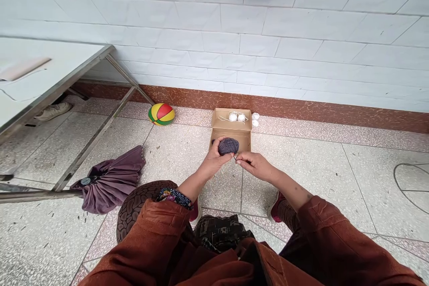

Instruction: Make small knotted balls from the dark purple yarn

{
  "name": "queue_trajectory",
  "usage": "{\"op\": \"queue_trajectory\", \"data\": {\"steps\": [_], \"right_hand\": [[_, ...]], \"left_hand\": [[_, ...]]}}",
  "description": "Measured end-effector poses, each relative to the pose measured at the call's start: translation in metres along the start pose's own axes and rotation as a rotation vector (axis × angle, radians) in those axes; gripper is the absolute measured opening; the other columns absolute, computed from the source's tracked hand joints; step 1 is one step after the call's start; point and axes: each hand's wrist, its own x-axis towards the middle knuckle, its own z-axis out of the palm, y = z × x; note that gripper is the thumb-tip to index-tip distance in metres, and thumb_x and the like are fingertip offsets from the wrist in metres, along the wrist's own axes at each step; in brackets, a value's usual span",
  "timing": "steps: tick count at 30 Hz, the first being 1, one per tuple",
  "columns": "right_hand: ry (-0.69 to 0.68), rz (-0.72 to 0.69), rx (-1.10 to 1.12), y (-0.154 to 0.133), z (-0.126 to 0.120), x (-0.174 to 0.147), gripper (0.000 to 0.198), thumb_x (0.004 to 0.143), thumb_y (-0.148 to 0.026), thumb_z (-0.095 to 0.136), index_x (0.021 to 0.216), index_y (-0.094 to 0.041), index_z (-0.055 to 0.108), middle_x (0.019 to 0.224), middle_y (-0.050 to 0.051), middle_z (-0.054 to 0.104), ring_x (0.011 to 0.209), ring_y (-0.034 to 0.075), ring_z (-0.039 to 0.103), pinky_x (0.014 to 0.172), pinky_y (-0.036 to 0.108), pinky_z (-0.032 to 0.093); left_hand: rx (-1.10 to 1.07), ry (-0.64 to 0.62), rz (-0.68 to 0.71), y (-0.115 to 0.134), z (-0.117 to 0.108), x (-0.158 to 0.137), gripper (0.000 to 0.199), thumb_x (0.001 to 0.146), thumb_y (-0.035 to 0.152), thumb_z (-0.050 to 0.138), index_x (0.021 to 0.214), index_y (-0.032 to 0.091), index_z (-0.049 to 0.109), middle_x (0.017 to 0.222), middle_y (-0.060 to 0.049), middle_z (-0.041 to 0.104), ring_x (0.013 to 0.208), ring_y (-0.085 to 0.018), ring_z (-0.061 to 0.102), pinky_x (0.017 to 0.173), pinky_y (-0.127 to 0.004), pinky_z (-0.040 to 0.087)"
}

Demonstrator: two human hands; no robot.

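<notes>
A dark grey ball of yarn rests in my left hand, whose fingers and thumb curl round its left and lower sides. Just to the right, my right hand pinches a thin strand of yarn that runs from the ball. Both hands are held above an open cardboard box on the floor, hiding part of its inside. White balls of string lie on the box's raised lid, a loose end trailing left. More white balls sit beside the lid on the right.
A colourful ball lies by the wall, left of the box. Nearer me is a folded purple umbrella. A metal-framed table stands at left, with a shoe beneath it. A wire loop lies at far right.
</notes>
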Motion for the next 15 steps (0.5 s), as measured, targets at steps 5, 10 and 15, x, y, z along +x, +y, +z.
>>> {"op": "queue_trajectory", "data": {"steps": [5, 10, 15], "right_hand": [[0.062, -0.066, 0.046, -0.007, -0.014, -0.001, 0.021, 0.096, -0.037, 0.056, 0.093, -0.023, 0.070, 0.080, 0.002, 0.065, 0.070, 0.014, 0.059, 0.066, 0.026, 0.047], [0.201, -0.045, -0.033, -0.001, -0.021, 0.001, 0.022, 0.095, -0.040, 0.058, 0.091, -0.024, 0.073, 0.075, 0.002, 0.062, 0.069, 0.016, 0.058, 0.065, 0.027, 0.046], [0.257, -0.012, -0.035, 0.002, -0.018, 0.005, 0.022, 0.096, -0.039, 0.057, 0.089, -0.024, 0.073, 0.077, 0.002, 0.063, 0.070, 0.016, 0.058, 0.067, 0.028, 0.046]], "left_hand": [[0.335, 0.053, 0.101, -0.008, -0.001, 0.002, 0.063, 0.060, 0.017, 0.076, 0.120, 0.022, 0.058, 0.118, -0.007, 0.054, 0.117, -0.028, 0.050, 0.108, -0.044, 0.032], [0.362, -0.305, 0.120, -0.004, 0.003, -0.005, 0.068, 0.064, 0.015, 0.073, 0.129, 0.022, 0.055, 0.127, -0.009, 0.055, 0.121, -0.031, 0.049, 0.108, -0.046, 0.032], [0.171, -0.490, -0.009, 0.004, 0.005, -0.013, 0.093, 0.070, 0.017, 0.074, 0.151, 0.027, 0.029, 0.145, -0.010, 0.045, 0.131, -0.032, 0.043, 0.109, -0.046, 0.031]]}}
